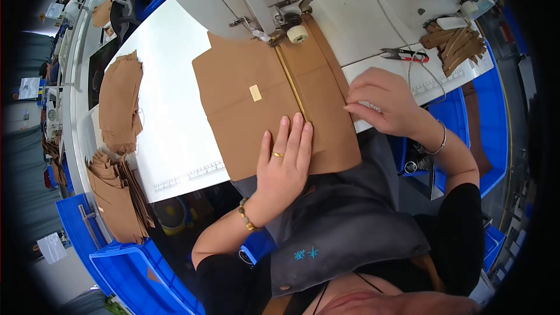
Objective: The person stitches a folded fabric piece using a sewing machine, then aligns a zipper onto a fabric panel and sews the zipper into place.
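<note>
My left hand (286, 160) lies flat with fingers stretched out on a brown fabric panel (239, 134). Its fingertips rest by the lower part of a gold zipper (290, 79) that runs up the panel toward the sewing machine (233, 0). A small light label (255, 93) sits left of the zipper. At the panel's right edge is my right hand (385, 102), its fingers curled and the thumb near the fingertips. Whether the edge is pinched between them I cannot make out. The panel's upper part passes under the machine head, by the presser foot (276, 38).
Thread snips (405, 55) and a heap of brown strips (455, 46) lie on the right of the white table (169, 111). Stacked brown pieces (119, 102) lie at left, with another stack (119, 198) below them. Blue bins (137, 274) stand below left and at right.
</note>
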{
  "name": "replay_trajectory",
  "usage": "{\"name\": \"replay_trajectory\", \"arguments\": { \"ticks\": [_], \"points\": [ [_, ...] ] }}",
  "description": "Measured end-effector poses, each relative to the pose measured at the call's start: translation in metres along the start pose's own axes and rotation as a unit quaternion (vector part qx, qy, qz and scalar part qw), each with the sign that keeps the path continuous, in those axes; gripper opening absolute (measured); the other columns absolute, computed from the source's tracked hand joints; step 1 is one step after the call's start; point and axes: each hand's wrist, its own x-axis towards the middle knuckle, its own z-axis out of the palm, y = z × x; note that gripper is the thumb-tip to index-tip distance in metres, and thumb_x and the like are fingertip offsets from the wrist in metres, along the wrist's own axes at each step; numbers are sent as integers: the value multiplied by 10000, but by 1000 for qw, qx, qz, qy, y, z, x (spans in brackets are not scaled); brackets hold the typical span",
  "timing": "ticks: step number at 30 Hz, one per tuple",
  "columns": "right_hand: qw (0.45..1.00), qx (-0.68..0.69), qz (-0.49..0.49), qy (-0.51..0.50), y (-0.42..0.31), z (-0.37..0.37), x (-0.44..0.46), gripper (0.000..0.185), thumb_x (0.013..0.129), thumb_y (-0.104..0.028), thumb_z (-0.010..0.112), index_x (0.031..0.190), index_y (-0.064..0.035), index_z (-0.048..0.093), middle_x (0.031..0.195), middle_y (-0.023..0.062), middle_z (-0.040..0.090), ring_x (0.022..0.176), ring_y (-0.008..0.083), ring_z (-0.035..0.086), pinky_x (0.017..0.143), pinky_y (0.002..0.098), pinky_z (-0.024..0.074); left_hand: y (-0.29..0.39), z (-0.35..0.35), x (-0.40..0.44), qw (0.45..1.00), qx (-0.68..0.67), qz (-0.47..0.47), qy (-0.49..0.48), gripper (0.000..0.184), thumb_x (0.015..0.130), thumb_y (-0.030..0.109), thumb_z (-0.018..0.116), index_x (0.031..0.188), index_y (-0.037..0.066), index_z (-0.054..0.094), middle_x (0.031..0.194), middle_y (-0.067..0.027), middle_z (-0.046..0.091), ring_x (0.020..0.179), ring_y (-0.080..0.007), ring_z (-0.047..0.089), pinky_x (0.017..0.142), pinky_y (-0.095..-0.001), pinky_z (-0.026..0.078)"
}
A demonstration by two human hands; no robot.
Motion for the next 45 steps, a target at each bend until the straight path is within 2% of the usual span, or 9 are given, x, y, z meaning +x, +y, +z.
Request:
{"name": "replay_trajectory", "arguments": {
  "ticks": [1,4,5,7,10,15,25,32,45],
  "points": [
    [1000,0,2,-1,-2,1,-7,150,840,-134,798,912,-75,680,880,76,659,791,292,645,676,374,517,-5,-14,9,995,-95,-24,-3,613,779,41,666,1388,20,595,1443,-186,618,1332,-338,602,1082,-477,481],
    [998,46,-1,42,-6,11,-23,155,802,-61,808,871,-62,668,854,81,663,740,288,641,635,366,514,-35,-39,27,950,-288,-120,-25,322,975,152,606,1236,-24,670,1082,-166,736,1038,-292,700,907,-400,542],
    [998,48,-16,47,-8,18,-23,165,793,-53,809,871,-60,664,850,75,659,737,284,640,636,368,515,-46,-39,32,949,-289,-122,-25,322,975,152,606,1236,-24,670,1082,-166,736,1038,-292,700,907,-400,542],
    [998,20,-59,16,-10,30,-22,221,769,-71,823,912,-51,655,917,75,659,808,277,656,690,373,532,-63,-37,40,799,-495,-322,-116,354,1078,260,553,1144,-71,658,794,-140,652,792,-186,628,751,-363,512],
    [995,-7,-94,-28,-26,41,0,293,749,-115,835,957,-35,646,994,86,643,911,279,659,753,378,542,-70,-23,39,805,-537,-248,-45,473,1117,361,504,1074,-91,637,686,-85,544,724,-117,508,673,-344,458],
    [989,-52,-125,-60,-22,57,3,315,761,-146,792,1012,-11,660,1012,83,628,958,275,650,810,380,556,-66,-26,36,798,-547,-252,-39,482,1116,365,502,1108,-98,636,768,-75,586,773,-128,509,722,-330,472],
    [985,-72,-152,-36,-21,56,0,215,775,-110,728,955,-5,679,982,77,653,935,255,668,750,352,583,-68,-33,35,740,-601,-294,-61,510,1110,407,518,1112,-81,664,888,-31,633,850,-105,518,771,-297,470],
    [984,-77,-157,-27,-21,53,0,203,767,-112,722,942,-14,687,983,75,660,933,253,673,743,344,585,-69,-29,34,739,-608,-286,-41,518,1107,413,522,1072,-84,665,866,-30,628,836,-97,514,755,-289,467],
    [983,-100,-150,-23,-21,54,-1,185,766,-114,727,917,-19,677,954,59,647,903,233,666,653,313,561,-69,-34,33,735,-604,-300,-72,534,1106,409,523,1185,-100,662,975,-81,683,914,-115,560,836,-295,490]
  ]
}}
